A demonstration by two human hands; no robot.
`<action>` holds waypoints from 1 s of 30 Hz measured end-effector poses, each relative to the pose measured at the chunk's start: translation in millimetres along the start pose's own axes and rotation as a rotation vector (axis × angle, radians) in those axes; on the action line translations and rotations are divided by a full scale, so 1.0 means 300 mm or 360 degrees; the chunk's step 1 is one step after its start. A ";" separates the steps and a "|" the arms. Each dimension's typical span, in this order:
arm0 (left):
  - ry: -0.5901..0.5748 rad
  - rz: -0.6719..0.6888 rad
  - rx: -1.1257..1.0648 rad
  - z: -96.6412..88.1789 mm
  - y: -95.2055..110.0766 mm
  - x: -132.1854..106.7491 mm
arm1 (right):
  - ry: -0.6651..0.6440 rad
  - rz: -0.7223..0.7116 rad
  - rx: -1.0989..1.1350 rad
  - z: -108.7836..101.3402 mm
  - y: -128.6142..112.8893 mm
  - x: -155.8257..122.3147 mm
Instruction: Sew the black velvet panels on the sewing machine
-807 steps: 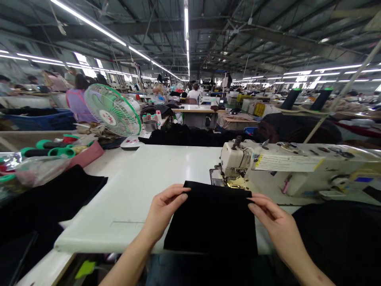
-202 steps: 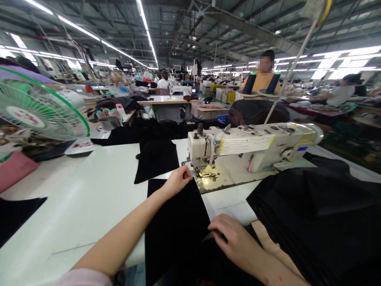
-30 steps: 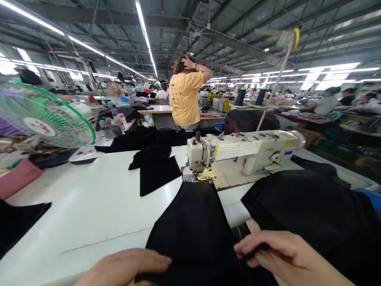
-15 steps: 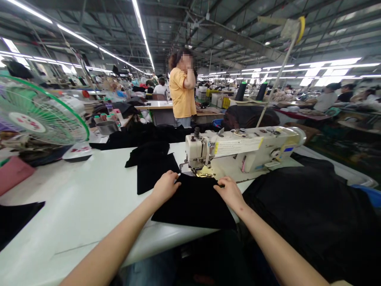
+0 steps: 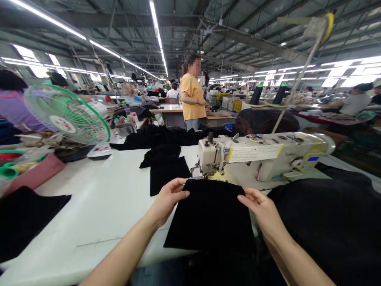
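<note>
A black fabric panel (image 5: 212,218) hangs between my two hands, its lower part over the table's front edge. My left hand (image 5: 171,198) pinches its upper left corner, thumb on top. At the upper right corner my right hand (image 5: 258,202) grips it the same way. The panel's top edge lies just in front of the needle area of a white sewing machine (image 5: 244,155) and hides part of the machine bed. Left of the machine head, another black fabric piece (image 5: 168,174) lies flat on the white table (image 5: 119,194).
A large heap of black fabric (image 5: 324,214) fills the right side. At the left stand a green fan (image 5: 65,115) and a pink fabric piece (image 5: 38,174), with black cloth (image 5: 26,218) near the front. A person in a yellow shirt (image 5: 193,95) stands beyond the table.
The panel's top edge has come nearer to me and looks raised, with my hands wider apart. The view has swung left. The standing person has lowered an arm from the head.
</note>
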State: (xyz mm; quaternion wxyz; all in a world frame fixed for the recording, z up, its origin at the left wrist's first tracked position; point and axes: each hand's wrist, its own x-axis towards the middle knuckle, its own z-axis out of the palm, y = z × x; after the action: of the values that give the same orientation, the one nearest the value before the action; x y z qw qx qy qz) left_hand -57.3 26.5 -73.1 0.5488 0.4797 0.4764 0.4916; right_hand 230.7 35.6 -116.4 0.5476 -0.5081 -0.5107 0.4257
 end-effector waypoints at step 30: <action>0.0711 0.0285 -0.0189 0.073 0.069 -0.079 | 0.0147 0.0399 0.0539 -0.027 -0.088 -0.034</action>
State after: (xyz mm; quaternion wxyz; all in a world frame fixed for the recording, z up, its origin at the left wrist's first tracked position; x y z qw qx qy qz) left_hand -38.8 2.7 -49.5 0.4114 0.3662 0.5118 0.6594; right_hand 236.3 21.4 -91.2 0.5906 -0.4874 -0.3391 0.5465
